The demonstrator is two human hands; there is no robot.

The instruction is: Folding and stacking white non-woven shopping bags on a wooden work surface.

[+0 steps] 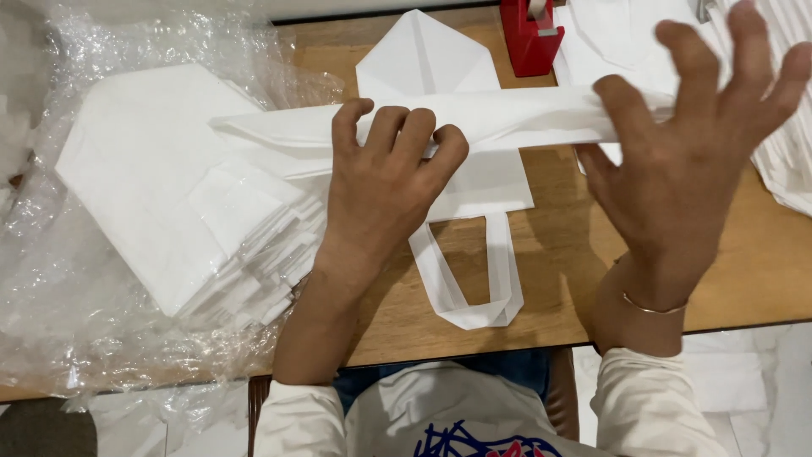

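Folded white bag (474, 123) lies left-right across frame centre, over a flat bag (457, 182).
Left hand (385, 182) pinches its middle, fingers curled tight; right hand (685, 161) spread wide, palm at the bag's right end.

wooden table (744, 279) | pale tiled floor (761, 398) | even indoor light

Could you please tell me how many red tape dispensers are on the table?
1: the red tape dispenser stands at the table's far edge, beyond the folded white bag; others may be hidden.
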